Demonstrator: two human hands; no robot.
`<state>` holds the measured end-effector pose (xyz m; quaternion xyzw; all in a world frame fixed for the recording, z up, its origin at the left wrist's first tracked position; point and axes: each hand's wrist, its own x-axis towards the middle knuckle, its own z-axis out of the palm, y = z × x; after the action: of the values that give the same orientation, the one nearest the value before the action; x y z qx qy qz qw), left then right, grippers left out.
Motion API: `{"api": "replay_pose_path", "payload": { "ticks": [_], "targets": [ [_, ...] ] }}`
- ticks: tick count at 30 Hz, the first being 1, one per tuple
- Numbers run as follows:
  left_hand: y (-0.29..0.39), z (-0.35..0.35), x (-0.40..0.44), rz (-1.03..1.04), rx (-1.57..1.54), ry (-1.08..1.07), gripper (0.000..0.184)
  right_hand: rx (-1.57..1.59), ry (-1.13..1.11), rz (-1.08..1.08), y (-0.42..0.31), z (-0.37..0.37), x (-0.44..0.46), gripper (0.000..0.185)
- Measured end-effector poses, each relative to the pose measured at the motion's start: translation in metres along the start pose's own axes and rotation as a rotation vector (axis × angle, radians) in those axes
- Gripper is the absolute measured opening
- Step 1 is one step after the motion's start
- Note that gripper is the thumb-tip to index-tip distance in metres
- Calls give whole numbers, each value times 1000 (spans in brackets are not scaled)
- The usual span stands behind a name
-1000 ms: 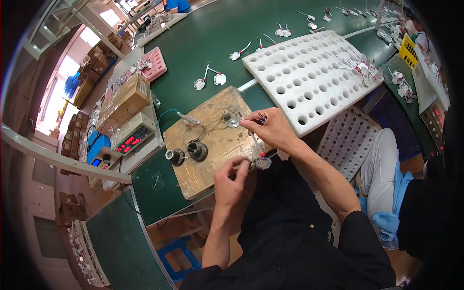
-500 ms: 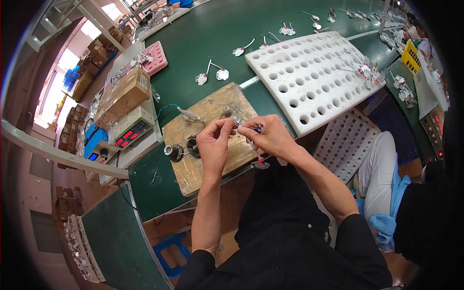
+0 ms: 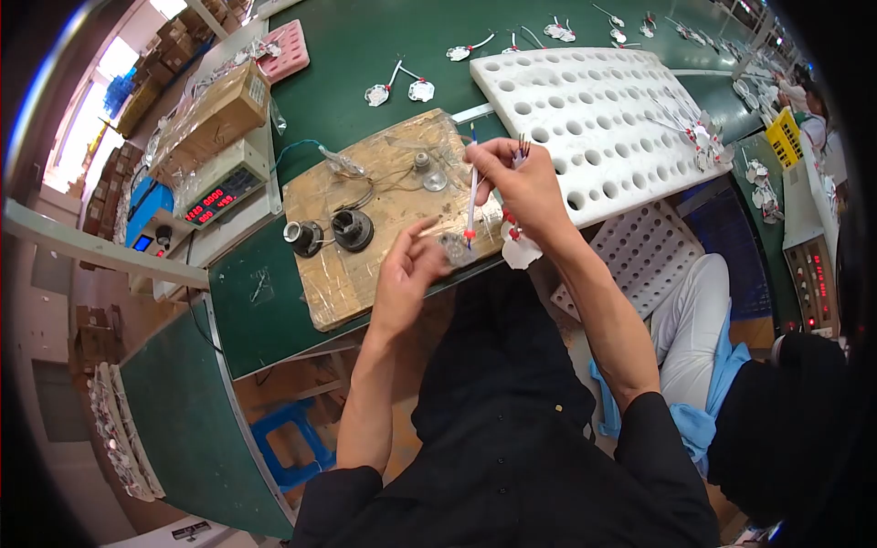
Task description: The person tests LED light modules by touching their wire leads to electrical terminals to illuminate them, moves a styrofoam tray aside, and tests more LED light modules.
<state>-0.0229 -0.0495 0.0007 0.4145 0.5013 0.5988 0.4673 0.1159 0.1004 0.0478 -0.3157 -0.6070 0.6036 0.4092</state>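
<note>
My right hand (image 3: 525,187) pinches a bundle of white wires (image 3: 472,187) whose thin coloured ends stick up past its fingers. From the bundle hang small white boards with red connectors; one white board (image 3: 522,251) shows below the hand, another is blurred near my left fingers. My left hand (image 3: 408,274) is apart from the bundle, with fingers loosely bent, spread and seemingly holding nothing. Under both hands lies a tape-wrapped cardboard sheet (image 3: 365,169). A black round socket (image 3: 352,230), a smaller socket (image 3: 303,237) and a clear bulb-like piece (image 3: 433,175) sit on it.
A white foam tray with holes (image 3: 585,110) lies to the right, wired boards (image 3: 703,137) piled at its far end. Meters with red digits (image 3: 215,201) stand left beside a cardboard box (image 3: 210,123). Further wired boards (image 3: 421,90) lie behind. A seated person's leg (image 3: 694,310) is at right.
My hands have parted: the right rose up and right with the wires, the left dropped and loosened. The camera view has shifted slightly.
</note>
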Motion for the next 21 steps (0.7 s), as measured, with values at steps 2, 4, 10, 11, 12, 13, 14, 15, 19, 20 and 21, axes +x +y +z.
{"api": "replay_pose_path", "payload": {
  "ticks": [2, 4, 10, 11, 12, 13, 14, 15, 19, 20, 21],
  "targets": [
    [-11, 9, -13, 29, -90, 102, 38, -54, 35, -24, -3, 1, 4, 23],
    [-17, 15, -17, 58, -184, 219, 45, -283, 82, -134, 2, 6, 7, 23],
    [-26, 15, -16, 164, -145, 294, 29, -947, 67, -529, 13, 8, 19, 11],
    [-27, 13, -15, 168, -121, 282, 25, -972, 40, -538, 16, 7, 21, 12],
    [-22, 17, -14, 146, -159, 309, 18, -996, 15, -546, 20, 7, 23, 13],
    [-22, 17, -13, 145, -162, 306, 19, -1020, -9, -554, 22, 8, 26, 15],
    [-21, 17, -12, 144, -165, 304, 19, -1038, -43, -503, 23, 8, 26, 17],
    [-21, 17, -11, 144, -168, 300, 20, -1080, -74, -468, 22, 10, 28, 17],
    [-25, 16, -7, 82, -208, 306, 19, -1171, -162, -358, 22, 15, 37, 10],
    [-25, 16, -6, 79, -220, 297, 19, -1185, -190, -326, 20, 15, 39, 10],
    [-25, 16, -5, 76, -232, 288, 19, -1199, -217, -293, 18, 16, 41, 11]
  ]
}}
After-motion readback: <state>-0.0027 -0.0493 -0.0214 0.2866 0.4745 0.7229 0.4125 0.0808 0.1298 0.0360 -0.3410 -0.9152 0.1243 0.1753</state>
